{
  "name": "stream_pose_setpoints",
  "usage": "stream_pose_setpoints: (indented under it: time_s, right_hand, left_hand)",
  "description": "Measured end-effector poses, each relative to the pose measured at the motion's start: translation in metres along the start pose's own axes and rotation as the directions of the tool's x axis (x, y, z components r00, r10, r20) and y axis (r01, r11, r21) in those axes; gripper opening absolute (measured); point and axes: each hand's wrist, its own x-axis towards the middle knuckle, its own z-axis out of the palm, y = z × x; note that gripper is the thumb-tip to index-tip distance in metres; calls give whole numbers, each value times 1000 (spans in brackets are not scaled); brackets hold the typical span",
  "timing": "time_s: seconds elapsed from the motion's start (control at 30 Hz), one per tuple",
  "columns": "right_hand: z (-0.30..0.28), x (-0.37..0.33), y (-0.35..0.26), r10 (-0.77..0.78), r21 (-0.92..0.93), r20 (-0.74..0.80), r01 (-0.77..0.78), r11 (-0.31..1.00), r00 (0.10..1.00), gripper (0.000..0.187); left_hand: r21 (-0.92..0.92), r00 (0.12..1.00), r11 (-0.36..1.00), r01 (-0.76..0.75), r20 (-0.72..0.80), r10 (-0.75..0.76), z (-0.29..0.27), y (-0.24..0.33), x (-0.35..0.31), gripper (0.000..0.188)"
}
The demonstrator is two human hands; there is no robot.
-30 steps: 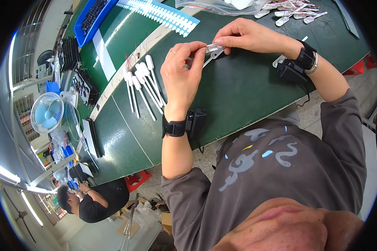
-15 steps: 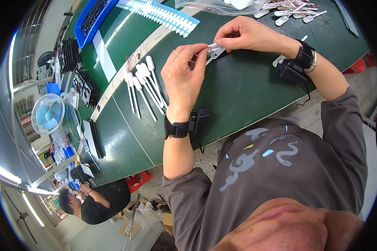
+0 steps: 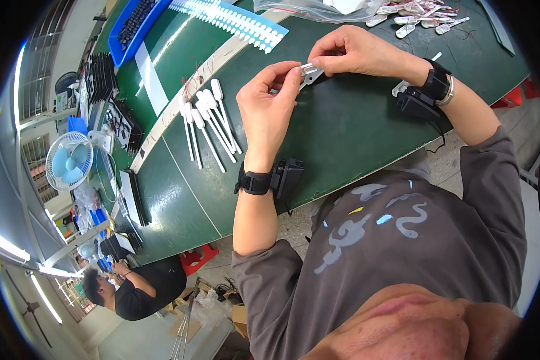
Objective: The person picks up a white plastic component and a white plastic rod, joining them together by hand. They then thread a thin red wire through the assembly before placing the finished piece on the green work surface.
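Observation:
Between my two hands is a small whitish spoon-shaped piece [image 3: 309, 76], part of it glossy and see-through. My left hand [image 3: 269, 102] pinches its left side with thumb and forefinger. From the other side, the thumb and bent fingers of my right hand [image 3: 355, 53] close on it; the fingertips hide some of the piece. Left of my left hand lie several white sticks with rounded heads [image 3: 207, 114], thin wires at their far ends. Another spoon-shaped piece [image 3: 400, 88] rests on the green table [image 3: 342, 132], partly hidden by my right wrist.
At the far right is a heap of pale spoon-shaped pieces with red wires [image 3: 411, 17], beside a clear plastic bag [image 3: 318, 8]. A blue-and-white strip sheet [image 3: 246, 24] and a blue tray of dark parts [image 3: 119, 45] lie farther left. Another person [image 3: 141, 291] sits at lower left.
My left hand has shifted very slightly right, still pinching the spoon-shaped piece. My right hand has barely moved.

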Motion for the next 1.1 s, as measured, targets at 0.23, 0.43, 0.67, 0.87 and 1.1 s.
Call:
stream_pose_setpoints:
  time_s: [0.23,0.43,0.67,0.87,1.1]
  right_hand:
    - [-7,2,2,23,32,147,-28,999,989,23]
    - [-8,-3,-4,159,61,339,-191,980,927,25]
    - [-12,6,7,37,204,-130,-10,979,991,28]
    - [-40,9,-8,176,422,-188,-83,903,966,22]
    - [-34,8,9,28,408,-274,90,908,961,29]
  left_hand:
    - [67,999,997,-46,32,44,-1,-1,0,17]
    - [93,970,994,62,231,-82,-15,9,-2,17]
    - [89,935,960,-264,-219,278,-47,6,8,17]
    - [326,967,926,-193,-98,236,-23,4,-1,15]
    - [707,874,542,-454,234,427,14,-1,2,15]
